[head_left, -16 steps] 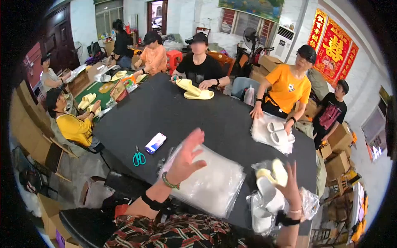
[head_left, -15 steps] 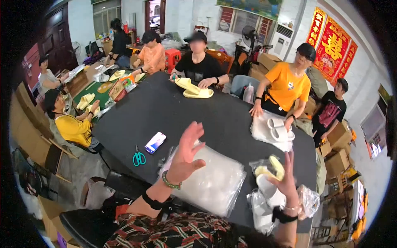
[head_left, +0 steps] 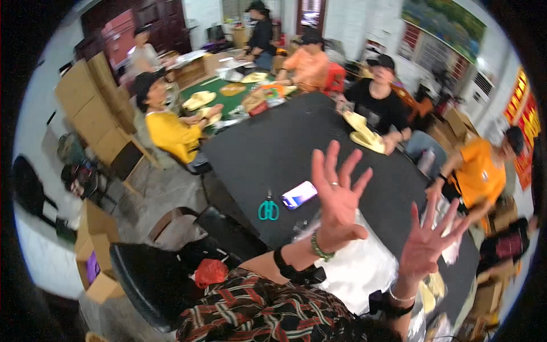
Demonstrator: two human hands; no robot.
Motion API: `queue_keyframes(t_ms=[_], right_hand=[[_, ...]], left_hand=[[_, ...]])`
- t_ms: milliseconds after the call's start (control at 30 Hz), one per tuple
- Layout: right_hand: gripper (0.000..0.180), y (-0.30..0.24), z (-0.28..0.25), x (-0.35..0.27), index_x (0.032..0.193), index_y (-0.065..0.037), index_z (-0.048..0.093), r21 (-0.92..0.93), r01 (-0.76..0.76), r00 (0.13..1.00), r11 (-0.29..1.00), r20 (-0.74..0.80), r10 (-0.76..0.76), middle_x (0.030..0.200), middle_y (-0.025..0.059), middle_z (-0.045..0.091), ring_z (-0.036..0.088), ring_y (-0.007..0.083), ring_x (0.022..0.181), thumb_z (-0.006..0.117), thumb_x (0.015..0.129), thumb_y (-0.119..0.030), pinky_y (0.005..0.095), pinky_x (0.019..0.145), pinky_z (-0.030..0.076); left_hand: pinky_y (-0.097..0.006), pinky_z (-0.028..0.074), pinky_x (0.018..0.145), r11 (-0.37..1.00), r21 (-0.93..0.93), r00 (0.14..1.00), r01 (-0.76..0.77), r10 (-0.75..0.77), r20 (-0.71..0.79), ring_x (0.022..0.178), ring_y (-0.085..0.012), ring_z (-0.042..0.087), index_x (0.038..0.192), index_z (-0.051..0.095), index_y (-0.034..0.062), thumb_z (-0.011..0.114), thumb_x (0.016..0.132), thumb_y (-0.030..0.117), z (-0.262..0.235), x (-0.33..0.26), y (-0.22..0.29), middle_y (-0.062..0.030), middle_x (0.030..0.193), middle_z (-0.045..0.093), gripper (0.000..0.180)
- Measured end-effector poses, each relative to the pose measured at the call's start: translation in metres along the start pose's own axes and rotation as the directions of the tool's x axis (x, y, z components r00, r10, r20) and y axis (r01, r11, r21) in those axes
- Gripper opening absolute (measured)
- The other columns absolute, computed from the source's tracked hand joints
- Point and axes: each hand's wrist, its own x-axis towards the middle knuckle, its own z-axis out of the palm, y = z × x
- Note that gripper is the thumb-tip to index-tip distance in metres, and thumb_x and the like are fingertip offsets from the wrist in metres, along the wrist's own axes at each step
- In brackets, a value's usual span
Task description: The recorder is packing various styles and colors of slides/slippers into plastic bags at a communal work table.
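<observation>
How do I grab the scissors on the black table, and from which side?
Best guess: take the scissors by their teal handle loops, coming from the near side of the black table. The loops face that way, the blades point away, and the phone lies close on the right.

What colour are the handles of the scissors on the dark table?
The scissor handles are teal, a blue-green; the head view shows this best.

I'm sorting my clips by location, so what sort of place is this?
Probably a small footwear workshop, though I can't be sure: there are yellow slippers at a big dark table, a stack of clear plastic, and an open cardboard box.
</observation>
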Motion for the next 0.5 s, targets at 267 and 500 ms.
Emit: queue_keyframes(t_ms=[267, 500], right_hand=[[0.124, 0.065, -0.045, -0.025, 0.151, -0.024, -0.008, -0.317, -0.146, 0.969, 0.937, 0.145, 0.200, 0.159, 0.0112, -0.003, 0.020, 0.0426, 0.141, 0.077, 0.067, -0.059, 0.0584, 0.107, 0.025], [0.124, 0.105, -0.197, -0.153, 0.149, -0.004, 0.012, -0.957, 0.206, 0.728, 0.205, 0.290, 0.621, 0.153, 0.0294, -0.001, 0.011, 0.0510, 0.139, 0.089, 0.054, -0.027, 0.0554, 0.108, 0.025]], left_hand=[[-0.051, 0.023, 0.113, 0.733, 0.679, 0.971, 0.045, -0.192, 0.144, 0.140, -0.0347, 0.021, 0.149, 0.008, 0.0106, 0.084, 0.069, 0.036, -0.079, -0.044, -0.049, -0.0166, 0.155, 0.008, 0.114], [-0.059, 0.013, 0.113, 0.115, 0.988, 0.435, -0.102, -0.888, 0.148, 0.143, -0.0361, 0.015, 0.145, 0.032, 0.0179, 0.072, 0.074, 0.051, -0.174, -0.171, -0.072, -0.0146, 0.153, 0.024, 0.088]])
